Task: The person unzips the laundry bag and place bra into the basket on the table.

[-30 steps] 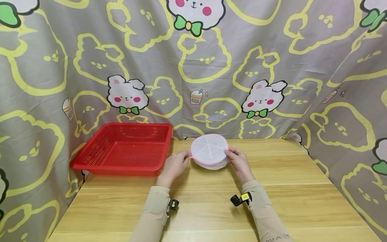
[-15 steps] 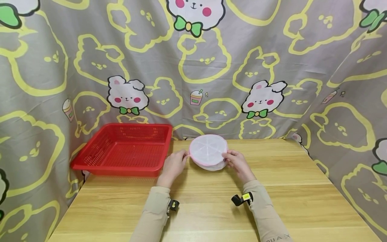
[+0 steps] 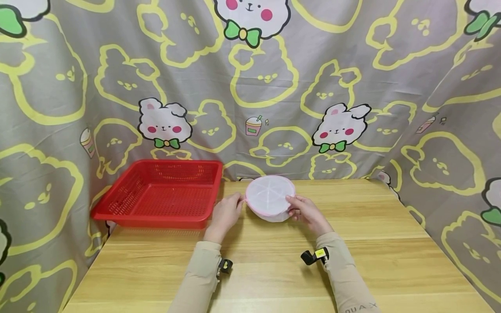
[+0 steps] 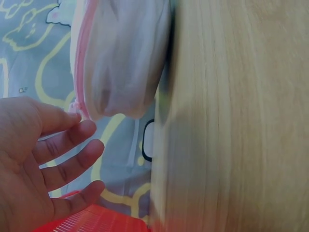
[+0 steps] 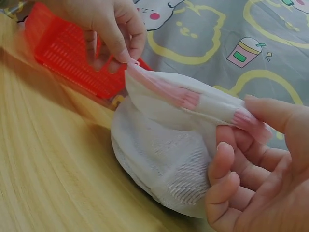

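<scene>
A round white mesh laundry bag (image 3: pixel 270 194) with pink trim sits upright on the wooden table, between both hands. My left hand (image 3: pixel 225 214) pinches a small pink loop at the bag's left edge between thumb and index finger. In the left wrist view its other fingers (image 4: pixel 87 153) spread loosely. At the near right of the rim, my right hand (image 3: pixel 307 211) pinches the edge, thumb on top. The right wrist view shows this grip on the pink zipper (image 5: pixel 190 99) along the seam, beside a white band crossing it. The bag's inside is hidden.
A red plastic basket (image 3: pixel 213 213) with slotted walls stands at the left, just beyond my left hand. The table (image 3: pixel 375 243) runs back to a grey patterned curtain (image 3: pixel 274 108), which also hangs on both sides.
My right hand has shifted slightly left and toward me along the rim. The bag's top has tipped a little with it; my left hand stays nearly still at the loop.
</scene>
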{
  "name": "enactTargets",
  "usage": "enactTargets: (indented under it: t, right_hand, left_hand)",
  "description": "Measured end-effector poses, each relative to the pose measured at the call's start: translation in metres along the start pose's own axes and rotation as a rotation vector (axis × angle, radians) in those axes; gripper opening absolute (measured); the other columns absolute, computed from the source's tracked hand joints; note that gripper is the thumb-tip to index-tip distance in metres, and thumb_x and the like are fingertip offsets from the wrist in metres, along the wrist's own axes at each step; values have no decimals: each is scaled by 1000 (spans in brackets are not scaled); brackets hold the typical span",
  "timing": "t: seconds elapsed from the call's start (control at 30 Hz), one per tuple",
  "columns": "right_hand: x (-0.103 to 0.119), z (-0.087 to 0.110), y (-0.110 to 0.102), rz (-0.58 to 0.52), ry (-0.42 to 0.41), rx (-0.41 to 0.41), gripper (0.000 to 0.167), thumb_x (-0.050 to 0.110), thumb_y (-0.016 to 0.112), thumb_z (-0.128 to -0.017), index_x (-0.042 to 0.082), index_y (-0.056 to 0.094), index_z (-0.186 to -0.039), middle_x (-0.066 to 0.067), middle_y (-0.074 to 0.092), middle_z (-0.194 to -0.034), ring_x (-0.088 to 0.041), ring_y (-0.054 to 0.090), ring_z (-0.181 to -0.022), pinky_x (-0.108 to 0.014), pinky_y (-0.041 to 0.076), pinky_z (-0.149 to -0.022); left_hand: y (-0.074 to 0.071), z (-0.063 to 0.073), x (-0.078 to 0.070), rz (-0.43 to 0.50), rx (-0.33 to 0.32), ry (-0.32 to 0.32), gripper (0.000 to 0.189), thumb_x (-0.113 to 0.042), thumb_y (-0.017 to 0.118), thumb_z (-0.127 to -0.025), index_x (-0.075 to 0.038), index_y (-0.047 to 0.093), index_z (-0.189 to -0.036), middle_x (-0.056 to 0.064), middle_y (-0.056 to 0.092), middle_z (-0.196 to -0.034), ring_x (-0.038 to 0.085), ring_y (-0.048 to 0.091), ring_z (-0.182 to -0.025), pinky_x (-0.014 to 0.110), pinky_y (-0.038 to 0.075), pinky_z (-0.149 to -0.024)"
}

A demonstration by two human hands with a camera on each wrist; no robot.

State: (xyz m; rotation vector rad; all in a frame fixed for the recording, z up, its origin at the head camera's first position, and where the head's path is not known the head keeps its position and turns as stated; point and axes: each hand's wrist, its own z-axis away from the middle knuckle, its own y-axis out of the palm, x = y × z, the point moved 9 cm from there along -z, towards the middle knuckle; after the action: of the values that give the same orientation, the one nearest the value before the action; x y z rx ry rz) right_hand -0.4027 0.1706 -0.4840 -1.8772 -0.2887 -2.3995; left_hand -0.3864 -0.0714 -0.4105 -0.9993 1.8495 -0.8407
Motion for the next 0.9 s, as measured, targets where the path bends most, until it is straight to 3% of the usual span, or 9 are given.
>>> enactTargets:
  t: [0.13, 0.3, 0.6, 0.9]
  right_hand:
    - [-1, 0, -3, -8, 7, -49, 24, 37, 57, -97, 15, 56, -86, 6, 59, -68, -6, 54, -60, -19, 42, -54]
    - [-2, 1, -3, -23, 13, -58, 19, 30, 59, -97, 16, 58, -84, 5, 60, -67, -6, 54, -59, -19, 43, -54]
    - [-4, 0, 4, -147, 25, 53, 9, 8, 58, -96, 11, 60, -88, 3, 66, -65, -6, 63, -58, -17, 49, -54]
    - [-3, 0, 6, -139, 5, 100, 14, 2, 58, -94, 12, 65, -87, 2, 67, -64, -6, 64, -58, -17, 51, -54]
  left_hand:
    - [0, 0, -2, 10, -3, 9, 7, -24, 65, -93, -18, 65, -90, 1, 70, -84, 26, 67, -72, 38, 47, -57]
    - [-1, 1, -3, 11, -8, 16, 8, -24, 66, -93, -18, 64, -89, 1, 70, -83, 26, 66, -71, 38, 46, -56]
    - [-2, 2, -4, -2, -27, 34, 8, -25, 66, -93, -18, 66, -90, 2, 72, -86, 29, 69, -73, 41, 48, -56]
    - [-3, 1, -7, -9, -42, 51, 8, -25, 65, -93, -18, 66, -90, 0, 71, -86, 27, 68, -72, 40, 49, -56]
